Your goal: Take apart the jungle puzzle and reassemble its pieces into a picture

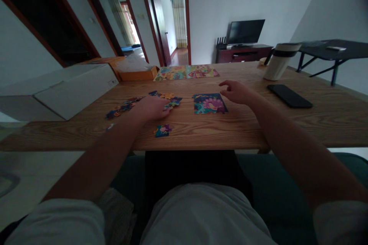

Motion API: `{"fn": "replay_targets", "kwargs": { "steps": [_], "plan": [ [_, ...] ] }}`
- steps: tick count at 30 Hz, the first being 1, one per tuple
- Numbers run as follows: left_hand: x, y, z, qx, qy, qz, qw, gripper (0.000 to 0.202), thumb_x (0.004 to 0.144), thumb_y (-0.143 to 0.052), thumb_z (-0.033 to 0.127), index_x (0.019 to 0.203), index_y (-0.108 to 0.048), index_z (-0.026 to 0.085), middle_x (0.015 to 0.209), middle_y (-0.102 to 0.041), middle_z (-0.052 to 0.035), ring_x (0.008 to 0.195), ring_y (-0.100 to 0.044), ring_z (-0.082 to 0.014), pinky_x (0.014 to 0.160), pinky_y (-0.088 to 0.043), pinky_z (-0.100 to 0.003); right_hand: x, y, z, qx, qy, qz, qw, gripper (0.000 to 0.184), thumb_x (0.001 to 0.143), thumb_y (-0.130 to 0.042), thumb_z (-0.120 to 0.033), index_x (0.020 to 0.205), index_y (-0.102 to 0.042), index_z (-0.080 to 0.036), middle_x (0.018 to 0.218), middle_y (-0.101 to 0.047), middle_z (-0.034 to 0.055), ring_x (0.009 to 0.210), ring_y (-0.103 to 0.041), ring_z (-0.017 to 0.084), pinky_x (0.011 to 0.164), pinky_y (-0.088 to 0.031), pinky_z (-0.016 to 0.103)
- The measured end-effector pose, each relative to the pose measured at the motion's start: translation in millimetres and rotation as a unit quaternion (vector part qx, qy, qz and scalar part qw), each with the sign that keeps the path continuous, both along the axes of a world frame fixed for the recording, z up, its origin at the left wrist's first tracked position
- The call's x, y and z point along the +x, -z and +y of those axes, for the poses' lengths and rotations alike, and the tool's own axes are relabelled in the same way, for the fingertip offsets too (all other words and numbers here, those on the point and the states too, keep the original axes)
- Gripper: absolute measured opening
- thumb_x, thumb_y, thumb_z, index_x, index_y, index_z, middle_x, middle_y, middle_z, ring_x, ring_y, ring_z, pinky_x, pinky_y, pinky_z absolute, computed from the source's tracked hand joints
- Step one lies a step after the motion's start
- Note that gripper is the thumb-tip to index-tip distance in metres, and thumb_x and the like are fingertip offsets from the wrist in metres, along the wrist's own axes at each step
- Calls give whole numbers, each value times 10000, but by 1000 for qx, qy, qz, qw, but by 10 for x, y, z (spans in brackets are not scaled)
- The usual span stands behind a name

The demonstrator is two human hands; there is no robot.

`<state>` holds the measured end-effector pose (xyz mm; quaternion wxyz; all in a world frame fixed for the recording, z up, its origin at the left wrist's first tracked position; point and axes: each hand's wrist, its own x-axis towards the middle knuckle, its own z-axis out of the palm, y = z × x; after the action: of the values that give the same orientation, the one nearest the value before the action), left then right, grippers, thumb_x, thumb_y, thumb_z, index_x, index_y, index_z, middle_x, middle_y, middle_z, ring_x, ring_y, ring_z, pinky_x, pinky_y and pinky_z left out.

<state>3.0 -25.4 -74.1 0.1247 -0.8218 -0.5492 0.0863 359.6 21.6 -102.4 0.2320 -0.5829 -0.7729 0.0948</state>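
A: Hand state?
B: L hand (151, 108) palm down, over loose jigsaw pieces (172, 102); grip can't tell. R hand (237, 92) half open, empty.
A: Joined puzzle block (209, 104)?
B: R hand's 8 o'clock, R nearer; approx. square, no long axis.

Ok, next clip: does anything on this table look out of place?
A small puzzle piece lies alone near the front edge of the wooden table, apart from the other scattered pieces by the left hand; it looks stray, though too small to make out.
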Motion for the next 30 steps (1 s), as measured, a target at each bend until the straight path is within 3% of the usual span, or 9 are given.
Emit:
{"fn": "replay_targets", "kwargs": {
  "steps": [4, 8, 11, 14, 17, 21, 26, 30],
  "plan": [
    [144, -21, -31, 82, -16, -2, 996, 382, 970, -458, 373, 1080, -736, 135, 948, -736, -168, 867, -687, -312, 745, -468, -377, -21, 4, -3, -9, -15, -16, 1000, 381, 929, -598, -251, 1294, -665, -165, 844, -724, 75, 718, -647, 198, 691, -474, 300],
    [529, -30, -208, 137, 80, -64, 985, 368, 998, -439, 343, 1157, -716, 160, 950, -751, -135, 807, -685, -258, 715, -465, -347, -58, 3, -20, -32, -28, -42, 998, 349, 928, -620, -268, 1254, -692, -168, 863, -736, 82, 740, -657, 199, 684, -473, 288],
    [889, -33, -368, 80, 220, -64, 970, 362, 992, -474, 399, 1049, -742, 162, 898, -755, -115, 764, -681, -234, 685, -454, -325, -68, 13, -23, -43, -36, -51, 997, 357, 947, -599, -283, 1264, -693, -148, 861, -735, 83, 725, -647, 193, 667, -458, 282],
    [1071, -76, -351, 0, 266, -80, 961, 450, 897, -593, 605, 943, -763, 191, 842, -747, -89, 775, -683, -238, 680, -440, -311, -61, 22, -28, -52, -61, -56, 995, 368, 954, -595, -311, 1266, -698, -147, 882, -733, 81, 717, -634, 183, 659, -442, 278],
    [1004, -100, -155, -68, 240, -146, 957, 551, 780, -687, 696, 1063, -763, 229, 901, -748, -46, 806, -673, -212, 679, -418, -283, -46, 24, -35, -60, -86, -62, 993, 377, 942, -620, -366, 1258, -710, -180, 886, -732, 63, 714, -627, 177, 662, -431, 278],
    [790, 1, 38, -164, 179, -229, 943, 614, 701, -760, 685, 1086, -757, 207, 875, -723, -17, 750, -633, -170, 655, -399, -266, -35, 3, -63, -87, -105, -65, 989, 432, 907, -656, -460, 1249, -718, -203, 859, -721, 48, 683, -611, 170, 644, -417, 283],
    [693, 76, 17, -203, 151, -256, 933, 556, 777, -711, 632, 1140, -752, 214, 805, -678, 1, 685, -573, -148, 622, -358, -273, -129, -77, -236, -129, -186, -50, 973, 637, 784, -740, -576, 1298, -693, -203, 793, -690, 23, 676, -596, 175, 632, -407, 293],
    [716, 63, 23, -213, 156, -248, 932, 551, 793, -694, 620, 1178, -753, 232, 763, -649, 11, 664, -551, -145, 622, -346, -276, -281, -110, -427, -172, -258, -73, 948, 654, 697, -795, -604, 1215, -714, -213, 772, -665, 3, 662, -571, 167, 614, -388, 289]
  ]
}}
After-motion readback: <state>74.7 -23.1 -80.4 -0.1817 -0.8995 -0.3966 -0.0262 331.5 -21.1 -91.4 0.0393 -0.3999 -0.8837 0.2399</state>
